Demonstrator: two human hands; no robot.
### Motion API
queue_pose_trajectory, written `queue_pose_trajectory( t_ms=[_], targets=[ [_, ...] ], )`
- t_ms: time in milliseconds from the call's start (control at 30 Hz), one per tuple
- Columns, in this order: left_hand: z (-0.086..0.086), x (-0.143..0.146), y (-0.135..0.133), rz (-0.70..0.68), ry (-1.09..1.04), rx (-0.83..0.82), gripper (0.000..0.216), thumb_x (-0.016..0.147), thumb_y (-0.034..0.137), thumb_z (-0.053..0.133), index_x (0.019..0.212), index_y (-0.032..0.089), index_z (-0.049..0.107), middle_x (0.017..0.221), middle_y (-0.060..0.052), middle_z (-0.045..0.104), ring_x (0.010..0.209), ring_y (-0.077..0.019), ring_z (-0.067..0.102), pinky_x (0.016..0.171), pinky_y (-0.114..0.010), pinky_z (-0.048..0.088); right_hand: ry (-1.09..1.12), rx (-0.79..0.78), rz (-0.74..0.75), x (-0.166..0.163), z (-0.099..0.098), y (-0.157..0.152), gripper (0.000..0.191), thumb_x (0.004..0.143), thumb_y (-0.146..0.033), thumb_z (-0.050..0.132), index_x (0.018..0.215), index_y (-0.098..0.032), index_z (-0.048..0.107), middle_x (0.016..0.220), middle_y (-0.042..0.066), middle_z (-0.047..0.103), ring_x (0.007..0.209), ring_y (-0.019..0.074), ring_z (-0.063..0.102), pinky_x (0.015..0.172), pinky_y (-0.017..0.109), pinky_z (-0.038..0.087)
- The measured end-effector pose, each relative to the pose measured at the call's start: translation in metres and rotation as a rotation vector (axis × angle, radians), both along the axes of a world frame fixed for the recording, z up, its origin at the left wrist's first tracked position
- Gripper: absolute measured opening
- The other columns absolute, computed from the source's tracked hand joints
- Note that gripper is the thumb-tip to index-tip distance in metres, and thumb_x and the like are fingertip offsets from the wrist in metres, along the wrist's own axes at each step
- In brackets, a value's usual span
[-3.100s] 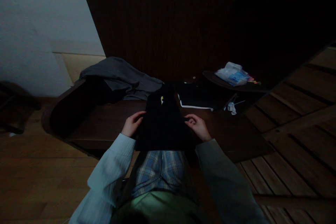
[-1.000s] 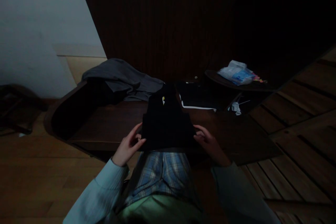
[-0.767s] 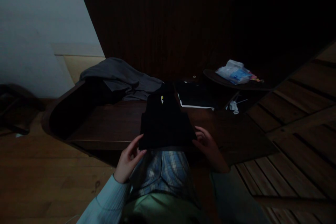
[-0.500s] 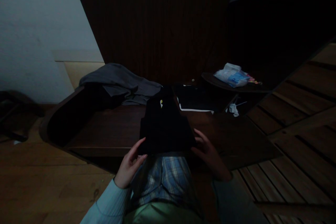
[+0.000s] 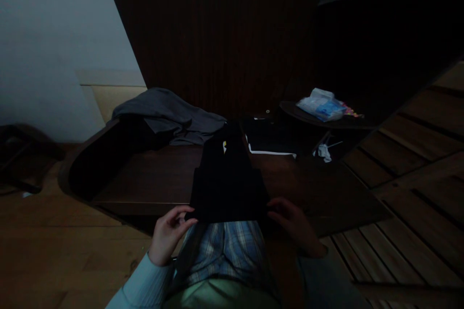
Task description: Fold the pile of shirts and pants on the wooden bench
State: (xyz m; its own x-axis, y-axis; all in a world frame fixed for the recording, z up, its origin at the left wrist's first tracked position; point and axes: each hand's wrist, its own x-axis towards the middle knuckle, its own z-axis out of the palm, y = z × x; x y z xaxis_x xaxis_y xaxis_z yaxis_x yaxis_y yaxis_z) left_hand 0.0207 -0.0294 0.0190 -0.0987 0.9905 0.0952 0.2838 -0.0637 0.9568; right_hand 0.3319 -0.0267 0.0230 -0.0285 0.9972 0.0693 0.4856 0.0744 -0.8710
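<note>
A black garment (image 5: 226,183) with a small yellow mark lies lengthwise on a dark wooden table (image 5: 152,178), folded into a narrow strip. My left hand (image 5: 168,231) curls its fingers round the near left corner of the garment at the table's front edge. On the near right corner my right hand (image 5: 295,224) does the same, fingers bent on the cloth. Both sleeves are pale. Below my hands I see my plaid trousers (image 5: 226,251).
A grey garment (image 5: 170,116) is heaped at the table's back left. A folded dark item with a white edge (image 5: 271,140) lies behind the black garment. A plastic bag (image 5: 321,104) rests on a small round table at right. Wooden floor surrounds everything.
Both hands slid from the garment's sides toward me to its near corners and curled closed on it. The view shifted slightly.
</note>
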Motion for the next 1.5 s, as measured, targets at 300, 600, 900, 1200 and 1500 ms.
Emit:
queue_pose_trajectory(
  t_ms=[300, 600, 900, 1200, 1500],
  targets=[
    [0.051, -0.01, 0.048, -0.064, 0.476, 0.293, 0.032, 0.079, 0.042, 0.046, 0.091, 0.017, 0.061, 0.086, -0.005, 0.065, 0.076, -0.0162, 0.059, 0.07, -0.028, 0.048, 0.015, 0.27, -0.129, 0.002, 0.031, 0.025, 0.035, 0.077, -0.036, 0.053, 0.106, -0.019, 0.05, 0.071, -0.001, 0.051, 0.058, 0.0097, 0.048, 0.054, 0.022, 0.042],
    [0.091, 0.062, 0.179, -0.479, 1.138, 0.498, 0.026, 0.079, 0.023, 0.048, 0.101, 0.015, 0.061, 0.132, -0.012, 0.04, 0.121, -0.0247, 0.036, 0.1, -0.037, 0.032, -0.217, 0.413, 0.266, -0.027, 0.02, 0.115, 0.036, 0.08, -0.03, 0.05, 0.114, -0.022, 0.047, 0.115, 0.008, 0.052, 0.108, 0.0207, 0.049, 0.091, 0.04, 0.041],
    [0.068, 0.087, 0.233, -0.49, 1.306, 0.327, 0.025, 0.079, 0.021, 0.047, 0.097, 0.014, 0.062, 0.125, -0.014, 0.046, 0.114, -0.026, 0.041, 0.093, -0.037, 0.035, -0.482, 0.471, 0.336, -0.033, 0.0, 0.122, 0.027, 0.083, -0.025, 0.046, 0.109, -0.02, 0.05, 0.116, 0.01, 0.053, 0.112, 0.0213, 0.046, 0.096, 0.042, 0.038],
    [0.077, 0.05, 0.266, -0.132, 1.236, 0.109, 0.052, 0.082, 0.03, 0.043, 0.127, 0.006, 0.033, 0.129, -0.023, 0.035, 0.119, -0.0314, 0.036, 0.092, -0.039, 0.036, -0.49, 0.46, 0.328, -0.034, 0.004, 0.123, 0.032, 0.082, -0.025, 0.047, 0.113, -0.017, 0.048, 0.115, 0.011, 0.054, 0.112, 0.0214, 0.047, 0.096, 0.041, 0.039],
    [0.066, 0.042, 0.255, -0.224, 1.195, 0.307, 0.03, 0.081, 0.027, 0.044, 0.109, 0.018, 0.052, 0.111, -0.01, 0.046, 0.104, -0.0224, 0.047, 0.088, -0.031, 0.04, -0.496, 0.481, 0.337, -0.033, 0.003, 0.122, 0.029, 0.083, -0.026, 0.045, 0.111, -0.018, 0.05, 0.116, 0.01, 0.053, 0.112, 0.0211, 0.046, 0.096, 0.042, 0.039]
  ],
)
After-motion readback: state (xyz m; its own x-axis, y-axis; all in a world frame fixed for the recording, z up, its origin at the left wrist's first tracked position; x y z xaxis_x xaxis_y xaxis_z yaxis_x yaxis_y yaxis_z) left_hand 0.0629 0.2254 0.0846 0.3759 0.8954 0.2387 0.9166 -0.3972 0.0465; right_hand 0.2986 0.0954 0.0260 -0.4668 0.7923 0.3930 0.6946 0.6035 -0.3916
